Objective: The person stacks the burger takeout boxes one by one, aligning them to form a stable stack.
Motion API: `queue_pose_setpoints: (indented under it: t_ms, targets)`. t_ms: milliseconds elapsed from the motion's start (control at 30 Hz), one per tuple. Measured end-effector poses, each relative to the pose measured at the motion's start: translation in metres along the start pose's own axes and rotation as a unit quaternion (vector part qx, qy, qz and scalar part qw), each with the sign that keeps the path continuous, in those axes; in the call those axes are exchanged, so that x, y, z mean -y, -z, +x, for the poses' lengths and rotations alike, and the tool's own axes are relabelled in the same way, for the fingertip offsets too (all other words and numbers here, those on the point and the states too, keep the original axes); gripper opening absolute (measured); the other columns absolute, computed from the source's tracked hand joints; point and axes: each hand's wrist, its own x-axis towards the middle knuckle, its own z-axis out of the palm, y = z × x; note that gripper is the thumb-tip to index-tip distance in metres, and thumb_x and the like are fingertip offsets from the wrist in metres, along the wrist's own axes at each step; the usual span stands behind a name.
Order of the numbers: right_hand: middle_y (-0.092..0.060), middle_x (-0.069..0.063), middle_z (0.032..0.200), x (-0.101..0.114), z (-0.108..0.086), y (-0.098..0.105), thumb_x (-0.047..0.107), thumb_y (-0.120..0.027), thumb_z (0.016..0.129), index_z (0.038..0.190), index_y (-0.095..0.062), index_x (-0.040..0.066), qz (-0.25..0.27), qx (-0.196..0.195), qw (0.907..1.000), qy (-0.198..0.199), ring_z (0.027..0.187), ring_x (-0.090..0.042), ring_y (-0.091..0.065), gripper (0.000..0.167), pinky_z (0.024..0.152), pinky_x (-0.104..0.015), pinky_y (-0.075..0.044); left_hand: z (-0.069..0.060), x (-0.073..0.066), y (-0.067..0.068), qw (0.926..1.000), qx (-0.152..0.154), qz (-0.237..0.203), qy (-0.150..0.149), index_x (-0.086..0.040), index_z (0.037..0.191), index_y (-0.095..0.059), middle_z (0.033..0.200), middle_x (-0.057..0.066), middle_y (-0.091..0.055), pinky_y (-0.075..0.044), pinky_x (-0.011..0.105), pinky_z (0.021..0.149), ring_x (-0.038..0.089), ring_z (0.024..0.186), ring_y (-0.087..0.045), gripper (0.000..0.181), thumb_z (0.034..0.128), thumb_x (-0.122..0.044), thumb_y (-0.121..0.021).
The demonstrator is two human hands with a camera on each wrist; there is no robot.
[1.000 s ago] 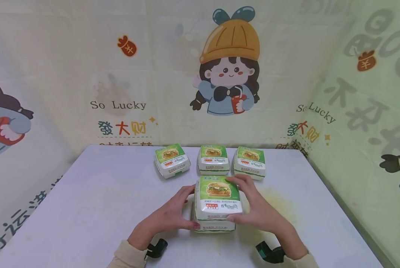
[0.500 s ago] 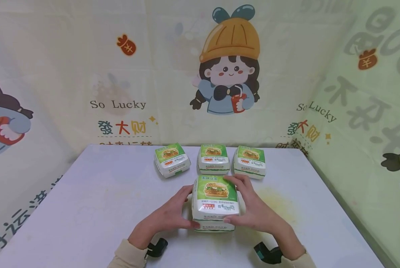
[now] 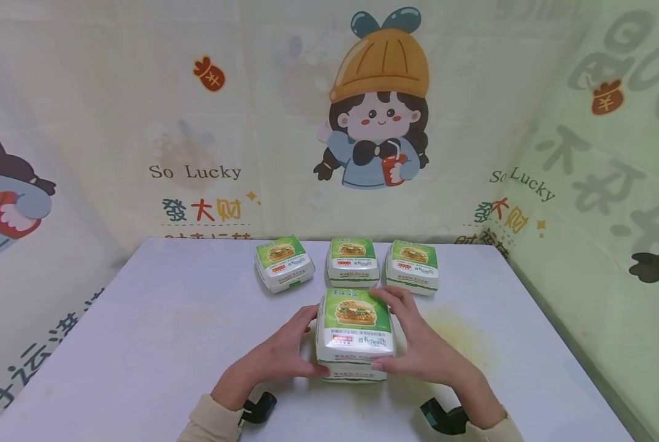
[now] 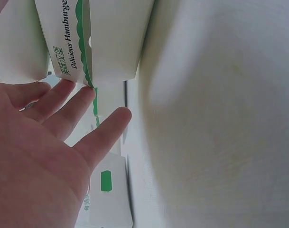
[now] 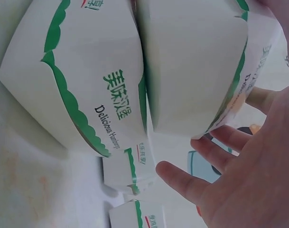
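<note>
Upper burger box (image 3: 354,345) sits roughly in line over the lower burger box (image 3: 358,372) at the near middle of the white table (image 3: 142,344), though full contact between them is hard to confirm; right hand (image 3: 422,345) grips the upper one by its right-side corners, left hand (image 3: 277,351) holds the lower one between thumb and fingertips. Step in hand reads as truing up a two-high stack, three more burger boxes (image 3: 353,273) standing just behind. Next move seems to call for small corrections, then a gentle loosening that nudges neither box.
</note>
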Motion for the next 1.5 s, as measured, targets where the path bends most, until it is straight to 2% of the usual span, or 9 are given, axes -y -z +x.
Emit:
queue_pose_setpoints:
  t_ms: [333,533,700,1167,1500]
  targets:
    - [-0.025,0.006,0.153,0.0032,-0.0012,0.0049,0.05,-0.085,0.072,0.154,-0.024,0.034,-0.026,-0.003,0.9996,0.011,0.136,-0.017,-0.034,0.103,0.106,-0.055,-0.045,0.0,-0.0008,0.0003,1.0,0.002,-0.001,-0.002,-0.038,0.15,-0.028,0.151,-0.015,-0.035,-0.039,0.048,0.114,0.009,0.139,-0.036,0.103,0.0672,-0.038,-0.09]
    - [-0.025,0.006,0.151,0.0048,-0.0017,0.0059,0.049,-0.085,0.071,0.154,-0.025,0.035,-0.015,-0.003,0.9999,0.005,0.135,-0.017,-0.035,0.103,0.106,-0.055,-0.045,0.0005,0.0006,0.0,1.0,0.001,0.004,-0.006,-0.04,0.15,-0.026,0.151,-0.016,-0.035,-0.039,0.049,0.114,0.009,0.139,-0.036,0.104,0.0679,-0.04,-0.089]
    - [-0.024,0.006,0.151,0.0039,-0.0018,0.0055,0.05,-0.086,0.07,0.154,-0.025,0.035,-0.012,-0.002,0.9999,0.001,0.134,-0.018,-0.035,0.105,0.104,-0.057,-0.045,0.0,-0.0011,-0.0001,1.0,0.002,0.007,0.001,-0.04,0.151,-0.026,0.152,-0.017,-0.033,-0.039,0.047,0.115,0.008,0.14,-0.034,0.105,0.0673,-0.039,-0.089]
    - [-0.023,0.004,0.152,0.0034,-0.0024,0.0064,0.05,-0.085,0.07,0.155,-0.025,0.03,-0.019,-0.001,0.9998,0.003,0.134,-0.02,-0.035,0.106,0.103,-0.057,-0.046,-0.0006,-0.0011,-0.0008,1.0,0.001,0.002,0.001,-0.039,0.15,-0.027,0.151,-0.017,-0.033,-0.038,0.048,0.115,0.007,0.14,-0.033,0.104,0.0669,-0.038,-0.09]
    - [-0.025,0.003,0.151,0.0021,-0.0024,0.0077,0.048,-0.084,0.072,0.154,-0.024,0.034,-0.018,0.003,0.9998,0.005,0.132,-0.019,-0.038,0.103,0.105,-0.057,-0.046,-0.0001,-0.0002,-0.001,1.0,0.001,0.0,-0.003,-0.041,0.148,-0.029,0.15,-0.017,-0.034,-0.038,0.048,0.114,0.007,0.138,-0.035,0.102,0.0671,-0.035,-0.09]
